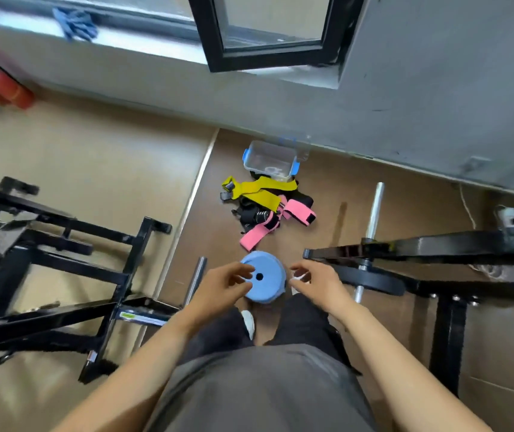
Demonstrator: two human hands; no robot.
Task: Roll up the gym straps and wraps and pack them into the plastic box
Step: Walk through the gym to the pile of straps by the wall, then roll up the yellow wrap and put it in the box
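Head view: straps (265,207) lie beyond left hand (221,286) and right hand (316,283).

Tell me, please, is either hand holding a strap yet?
No: the left hand and right hand hover by the blue stool; the straps lie untouched beyond.

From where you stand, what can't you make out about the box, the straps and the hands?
Head view, plastic box: what lies inside; too small and blurred.
Head view, black straps: their number; the yellow strap and pink straps lie over them.
Head view, right hand: whether it pinches the white spot at its fingertips; motion blur.
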